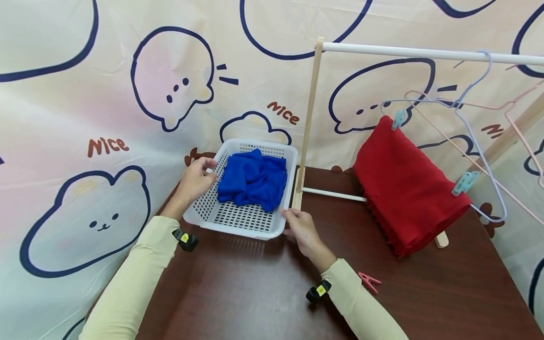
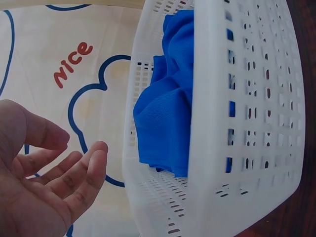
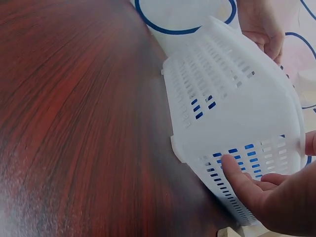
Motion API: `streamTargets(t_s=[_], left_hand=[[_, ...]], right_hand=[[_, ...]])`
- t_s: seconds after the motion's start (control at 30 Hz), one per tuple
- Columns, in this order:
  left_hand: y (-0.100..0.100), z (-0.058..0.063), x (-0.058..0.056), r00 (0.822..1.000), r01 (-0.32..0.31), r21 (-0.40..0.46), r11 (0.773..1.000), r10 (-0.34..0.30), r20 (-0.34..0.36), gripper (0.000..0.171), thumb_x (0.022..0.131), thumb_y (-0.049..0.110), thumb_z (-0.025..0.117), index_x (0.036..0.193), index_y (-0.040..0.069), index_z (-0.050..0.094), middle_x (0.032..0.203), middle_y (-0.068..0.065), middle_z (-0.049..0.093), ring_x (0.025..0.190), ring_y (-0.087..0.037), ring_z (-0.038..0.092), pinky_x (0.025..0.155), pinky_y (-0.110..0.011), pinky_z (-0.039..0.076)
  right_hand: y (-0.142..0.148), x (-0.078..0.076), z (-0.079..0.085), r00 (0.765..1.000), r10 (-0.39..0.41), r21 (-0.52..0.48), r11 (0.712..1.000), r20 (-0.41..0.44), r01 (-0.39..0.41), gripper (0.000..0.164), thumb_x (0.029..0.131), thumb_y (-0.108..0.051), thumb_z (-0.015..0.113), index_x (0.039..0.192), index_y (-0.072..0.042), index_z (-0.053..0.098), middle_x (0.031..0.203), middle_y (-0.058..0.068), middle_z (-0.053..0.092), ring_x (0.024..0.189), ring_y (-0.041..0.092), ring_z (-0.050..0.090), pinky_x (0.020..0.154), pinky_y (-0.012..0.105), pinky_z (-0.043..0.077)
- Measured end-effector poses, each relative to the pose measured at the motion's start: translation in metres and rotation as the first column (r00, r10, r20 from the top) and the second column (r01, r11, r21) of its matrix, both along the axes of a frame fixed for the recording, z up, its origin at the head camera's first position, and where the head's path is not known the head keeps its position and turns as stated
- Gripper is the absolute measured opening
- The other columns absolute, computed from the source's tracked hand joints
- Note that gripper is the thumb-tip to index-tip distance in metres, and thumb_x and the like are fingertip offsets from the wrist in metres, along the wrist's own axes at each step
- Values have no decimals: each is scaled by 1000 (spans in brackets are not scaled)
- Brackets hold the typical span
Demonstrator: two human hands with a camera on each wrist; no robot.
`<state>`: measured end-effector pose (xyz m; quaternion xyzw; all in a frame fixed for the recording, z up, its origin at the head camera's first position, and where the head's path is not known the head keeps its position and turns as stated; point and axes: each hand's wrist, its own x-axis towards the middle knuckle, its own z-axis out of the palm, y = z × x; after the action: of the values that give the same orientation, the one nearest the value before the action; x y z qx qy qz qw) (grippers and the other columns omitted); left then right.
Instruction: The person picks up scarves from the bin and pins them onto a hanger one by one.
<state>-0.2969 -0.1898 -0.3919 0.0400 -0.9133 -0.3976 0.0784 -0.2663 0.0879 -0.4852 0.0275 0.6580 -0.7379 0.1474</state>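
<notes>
A white perforated plastic basket [image 1: 238, 230] stands on the brown table with a crumpled blue cloth [image 1: 252, 179] inside it. My left hand [image 1: 196, 182] is held over the basket's left rim, fingers loosely bent and nothing between them; the left wrist view shows this hand [image 2: 54, 173] apart from the basket wall. At the front right corner, my right hand [image 1: 303, 231] grips the basket, thumb at the rim and fingers against the outer side. In the right wrist view a fingertip of this hand [image 3: 266, 195] lies on the slotted wall.
Right of the basket stands a drying rack with a white top bar [image 1: 399, 51] and wooden posts. A red cloth [image 1: 408, 189] hangs from a blue hanger [image 1: 469, 118] by two teal clips. A pink hanger [image 1: 512, 123] hangs beside it. One pink clothespin [image 1: 369, 282] lies near my right forearm.
</notes>
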Motion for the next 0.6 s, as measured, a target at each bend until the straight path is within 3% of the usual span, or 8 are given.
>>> streamTargets(t_s=[0.17,0.43,0.5,0.6], left_hand=[[-1,0,-5,1000,7,-15,1000,-7,4,35,92,16,50,126,8,47,125,-12,52,95,-26,60,83,-41,51],[-1,0,-15,999,-1,-33,999,2,32,34,92,17,49,125,9,47,119,-13,55,87,-25,62,77,-37,53],[0,0,-18,999,6,-34,999,-5,41,33,93,17,48,125,9,47,119,-13,55,89,-27,63,82,-41,53],[-1,0,-22,999,12,-32,999,-10,51,33,92,16,49,125,8,48,119,-13,57,92,-30,64,108,-47,32]], right_hand=[[0,-2,0,999,-8,-10,1000,41,9,40,88,-22,58,117,6,58,118,24,59,94,20,64,71,32,56],[3,-2,1,997,10,-53,999,77,-6,42,88,-23,58,118,6,56,120,26,59,97,22,64,73,34,56],[4,-2,1,997,9,-53,999,81,-5,42,88,-24,59,118,6,56,120,26,59,96,21,65,74,34,56],[4,-2,0,996,22,-59,998,91,-17,44,88,-24,58,120,6,55,122,26,58,100,23,64,77,35,55]])
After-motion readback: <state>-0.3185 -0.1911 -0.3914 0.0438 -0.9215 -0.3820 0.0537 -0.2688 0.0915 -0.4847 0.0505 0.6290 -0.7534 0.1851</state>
